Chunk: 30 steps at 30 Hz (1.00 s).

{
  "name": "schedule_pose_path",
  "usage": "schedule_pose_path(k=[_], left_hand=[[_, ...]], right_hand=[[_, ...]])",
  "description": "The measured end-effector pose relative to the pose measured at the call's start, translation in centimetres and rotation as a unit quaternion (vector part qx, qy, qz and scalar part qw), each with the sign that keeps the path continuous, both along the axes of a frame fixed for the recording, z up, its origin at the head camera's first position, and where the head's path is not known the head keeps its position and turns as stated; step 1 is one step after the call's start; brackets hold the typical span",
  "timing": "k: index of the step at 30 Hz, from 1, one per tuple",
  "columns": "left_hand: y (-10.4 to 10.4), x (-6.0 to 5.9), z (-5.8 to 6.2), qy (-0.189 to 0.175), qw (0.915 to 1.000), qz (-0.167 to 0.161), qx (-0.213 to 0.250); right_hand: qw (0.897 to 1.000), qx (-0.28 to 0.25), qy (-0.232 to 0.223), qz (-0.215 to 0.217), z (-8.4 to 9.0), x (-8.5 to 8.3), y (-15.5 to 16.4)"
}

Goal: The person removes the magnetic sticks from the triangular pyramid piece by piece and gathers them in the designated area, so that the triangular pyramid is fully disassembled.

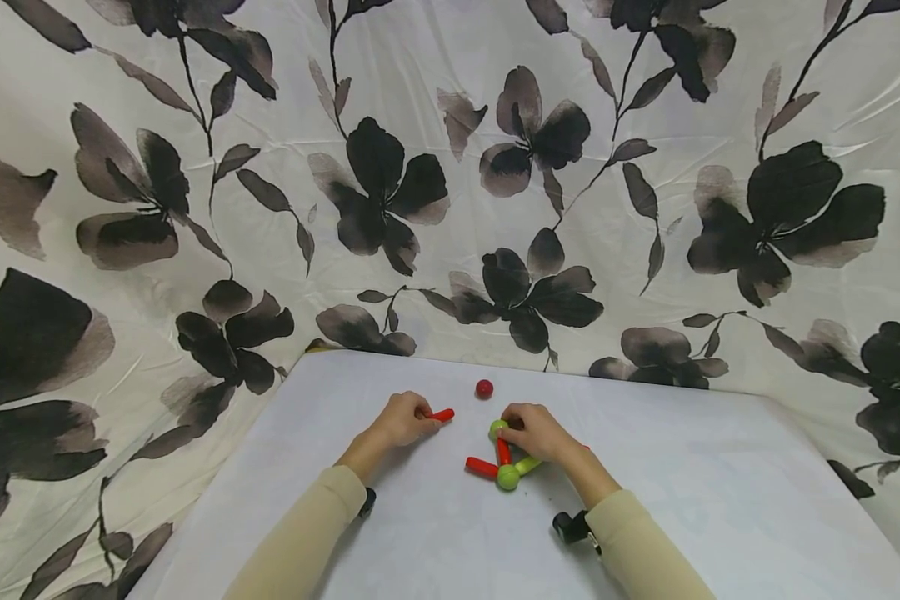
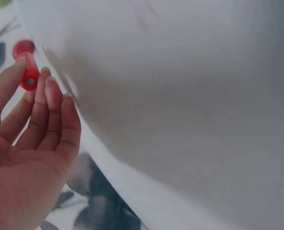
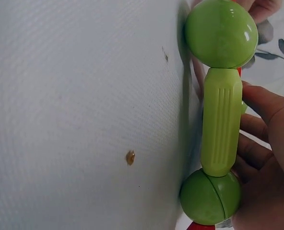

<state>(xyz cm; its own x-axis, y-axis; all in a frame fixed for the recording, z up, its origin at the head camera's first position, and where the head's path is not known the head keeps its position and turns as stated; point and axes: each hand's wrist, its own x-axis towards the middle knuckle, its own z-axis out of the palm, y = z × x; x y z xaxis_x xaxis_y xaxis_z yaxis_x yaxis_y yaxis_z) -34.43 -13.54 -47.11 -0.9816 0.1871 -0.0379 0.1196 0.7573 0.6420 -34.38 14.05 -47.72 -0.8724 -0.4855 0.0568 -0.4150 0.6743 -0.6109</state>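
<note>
Head view: a person in cream sleeves works at a white table (image 1: 720,500) set against a black-and-white floral backdrop (image 1: 645,167).
Left hand: the left hand (image 1: 399,421) pinches a red rod (image 1: 442,414) between thumb and fingertips; the left wrist view shows the rod's end (image 2: 29,76) at the fingertips, fingers lightly curled.
Right hand: the right hand (image 1: 534,432) rests on a build of green balls and rods, fingers curled round a green rod (image 3: 221,122) joining two green balls (image 3: 221,31).
Build: red rods (image 1: 482,467) meet at a green ball (image 1: 507,477) near the table's middle.
Loose piece: a red ball (image 1: 483,388) lies apart, beyond both hands.
</note>
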Motion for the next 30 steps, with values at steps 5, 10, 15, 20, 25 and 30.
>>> schedule_pose_path(k=[5,10,15,20,25,30], left_hand=[[-2.4,-0.8,0.2,0.016,0.9997,0.015,-0.009],[-4.8,-1.7,0.3,0.031,0.9991,0.027,-0.009],[-6.5,-2.4,0.0,0.035,0.9982,0.046,-0.016],[-7.1,-2.7,-0.3,0.021,0.9978,0.060,-0.018],[-7.2,-2.8,-0.3,0.015,0.9979,0.061,-0.015],[-7.3,-2.8,-0.3,0.009,0.9985,0.054,-0.011]], right_hand=[[1.000,0.000,0.004,0.001,0.1,0.1,0.1],[1.000,0.001,0.002,-0.005,0.2,0.1,0.1],[1.000,0.003,0.001,-0.004,-0.1,0.0,0.2],[1.000,0.001,0.000,-0.004,-0.2,-0.1,0.1],[1.000,-0.005,0.001,-0.003,-0.2,-0.1,0.1],[1.000,0.002,0.001,-0.004,-0.3,-0.2,0.0]])
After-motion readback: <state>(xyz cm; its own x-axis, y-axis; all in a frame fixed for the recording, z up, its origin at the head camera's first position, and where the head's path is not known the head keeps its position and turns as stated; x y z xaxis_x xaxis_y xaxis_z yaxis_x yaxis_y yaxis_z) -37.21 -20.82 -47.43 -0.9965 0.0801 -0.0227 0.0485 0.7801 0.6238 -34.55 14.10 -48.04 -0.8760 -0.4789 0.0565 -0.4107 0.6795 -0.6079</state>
